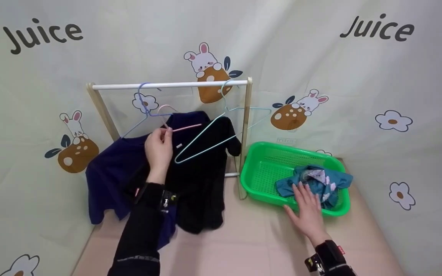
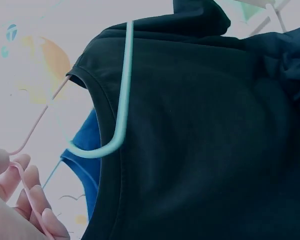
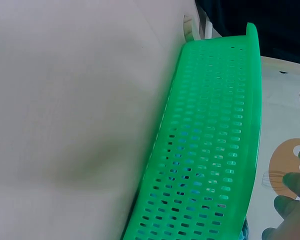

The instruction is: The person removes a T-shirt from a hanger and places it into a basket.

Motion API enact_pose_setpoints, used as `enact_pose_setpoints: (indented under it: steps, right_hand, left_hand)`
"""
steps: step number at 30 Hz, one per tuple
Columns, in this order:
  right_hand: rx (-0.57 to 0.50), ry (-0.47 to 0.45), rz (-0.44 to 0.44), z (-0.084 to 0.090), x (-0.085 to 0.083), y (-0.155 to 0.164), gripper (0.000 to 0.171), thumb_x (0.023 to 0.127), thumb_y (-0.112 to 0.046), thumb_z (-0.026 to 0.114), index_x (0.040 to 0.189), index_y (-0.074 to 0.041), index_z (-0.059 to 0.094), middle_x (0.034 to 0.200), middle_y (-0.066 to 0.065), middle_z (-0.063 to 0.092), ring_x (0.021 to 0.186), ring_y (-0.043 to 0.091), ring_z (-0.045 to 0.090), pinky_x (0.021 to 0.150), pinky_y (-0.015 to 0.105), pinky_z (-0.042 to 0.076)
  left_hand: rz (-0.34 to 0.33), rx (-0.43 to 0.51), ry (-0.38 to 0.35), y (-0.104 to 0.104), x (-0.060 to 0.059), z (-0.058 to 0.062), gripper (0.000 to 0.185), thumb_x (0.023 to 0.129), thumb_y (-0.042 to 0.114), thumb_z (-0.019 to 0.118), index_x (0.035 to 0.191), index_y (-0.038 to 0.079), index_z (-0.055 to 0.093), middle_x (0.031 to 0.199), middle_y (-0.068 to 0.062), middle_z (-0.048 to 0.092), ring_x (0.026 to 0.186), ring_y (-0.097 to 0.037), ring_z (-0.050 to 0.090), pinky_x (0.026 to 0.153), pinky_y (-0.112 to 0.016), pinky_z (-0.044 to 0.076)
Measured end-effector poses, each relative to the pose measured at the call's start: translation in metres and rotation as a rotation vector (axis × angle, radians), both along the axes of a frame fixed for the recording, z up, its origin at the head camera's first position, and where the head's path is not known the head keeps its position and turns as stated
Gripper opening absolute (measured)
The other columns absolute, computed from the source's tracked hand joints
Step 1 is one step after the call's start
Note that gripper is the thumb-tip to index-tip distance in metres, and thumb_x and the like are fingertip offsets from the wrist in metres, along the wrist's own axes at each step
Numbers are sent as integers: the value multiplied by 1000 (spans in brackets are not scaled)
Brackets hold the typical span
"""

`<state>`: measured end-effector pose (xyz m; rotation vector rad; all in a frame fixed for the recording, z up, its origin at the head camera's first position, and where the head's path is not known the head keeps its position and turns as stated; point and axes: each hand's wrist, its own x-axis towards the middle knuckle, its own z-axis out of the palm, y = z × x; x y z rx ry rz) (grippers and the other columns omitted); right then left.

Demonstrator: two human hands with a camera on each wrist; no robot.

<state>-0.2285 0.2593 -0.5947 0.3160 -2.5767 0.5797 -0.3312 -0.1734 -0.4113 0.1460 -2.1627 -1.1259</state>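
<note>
My left hand point(image 1: 159, 147) pinches a pink hanger point(image 1: 186, 127) in front of the rack. A black short-sleeved shirt point(image 1: 200, 191) is on that hanger; in the left wrist view, one hanger arm enters its neckline. A mint hanger point(image 1: 202, 135) with no garment hangs from the white rail point(image 1: 186, 84), its lower corner in front of the black shirt. Farther left, a blue hanger point(image 1: 134, 127) on the rail bears a navy shirt point(image 1: 108, 172). My right hand point(image 1: 307, 212), fingers extended, is over the near rim of a green basket point(image 1: 265, 172), by a crumpled teal garment point(image 1: 322, 182).
The rack's wooden right post point(image 1: 246, 126) stands close to the basket's left end. Behind everything hangs a printed curtain point(image 1: 309, 57). The pale pink tabletop point(image 1: 251, 237) stretches in front of the rack and basket.
</note>
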Motion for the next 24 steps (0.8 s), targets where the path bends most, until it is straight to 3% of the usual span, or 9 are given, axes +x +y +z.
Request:
enact_pose_setpoints:
  steps: [13, 24]
  right_hand:
    - [-1, -6, 21, -1, 2, -7, 76, 86, -32, 76, 147, -3, 43, 152, 23, 36, 139, 45, 30, 109, 66, 17]
    - [-8, 22, 31, -4, 1, -9, 75, 83, -29, 78, 145, 0, 45, 151, 24, 38, 138, 47, 32, 108, 68, 19]
  left_hand:
    - [11, 0, -17, -4, 9, -34, 27, 98, 23, 64, 90, -3, 68, 83, -17, 64, 82, -35, 58, 82, -46, 42]
    - [35, -7, 64, -9, 20, -65, 24, 96, 19, 66, 84, -2, 67, 76, -16, 61, 75, -36, 56, 76, -47, 41]
